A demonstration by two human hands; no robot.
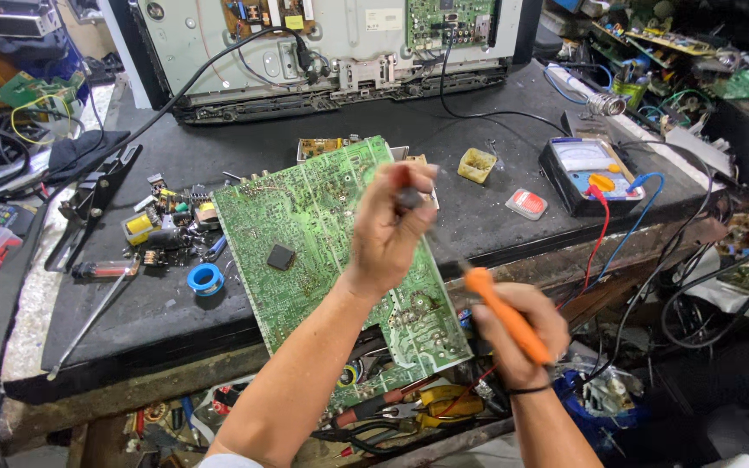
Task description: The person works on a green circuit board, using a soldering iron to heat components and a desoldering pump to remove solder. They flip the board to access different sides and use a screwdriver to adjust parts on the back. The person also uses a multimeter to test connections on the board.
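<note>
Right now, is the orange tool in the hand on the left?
No, the orange-handled tool sits in the right hand; the left hand pinches a small dark part above the green circuit board.

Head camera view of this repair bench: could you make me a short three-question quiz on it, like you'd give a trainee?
1. True or false: the right hand holds an orange-handled tool.
2. What does the left hand hover above?
A. the blue solder spool
B. the green circuit board
C. the multimeter
3. Fill in: red and blue leads run from the ____ over the bench edge.

Key
1. True.
2. B; it pinches something small and dark, too blurred to identify.
3. Multimeter.
</note>
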